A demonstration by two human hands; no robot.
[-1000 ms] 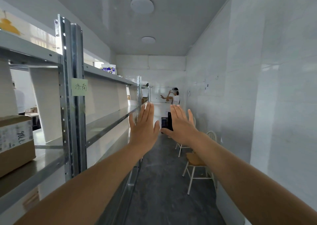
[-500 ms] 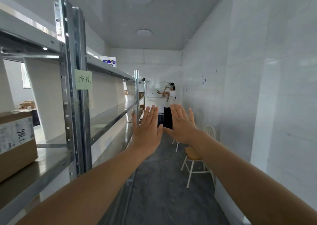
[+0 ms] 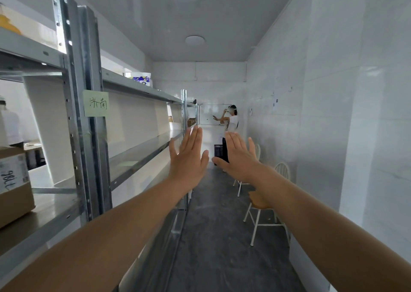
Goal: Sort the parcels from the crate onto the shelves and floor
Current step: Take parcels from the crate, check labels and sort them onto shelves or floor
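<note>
My left hand (image 3: 188, 158) and my right hand (image 3: 239, 157) are held up flat in front of me, palms forward, fingers straight, a small gap between the thumbs. Neither holds anything. A brown cardboard parcel (image 3: 13, 185) with a white label rests on the middle shelf at the far left. The grey metal shelving (image 3: 138, 156) runs along the left side of the aisle, and a green paper note (image 3: 96, 103) is stuck to its upright post. A dark crate (image 3: 218, 151) stands on the floor far down the aisle, partly hidden behind my hands.
A white and blue parcel (image 3: 141, 78) lies on the top shelf. Two chairs (image 3: 263, 205) stand against the white right wall. Another person (image 3: 230, 127) stands at the far end of the narrow aisle. The grey floor (image 3: 213, 236) runs between shelving and wall.
The view has shifted slightly and tilted. Both hands stay raised and flat, the left one a little higher than before.
</note>
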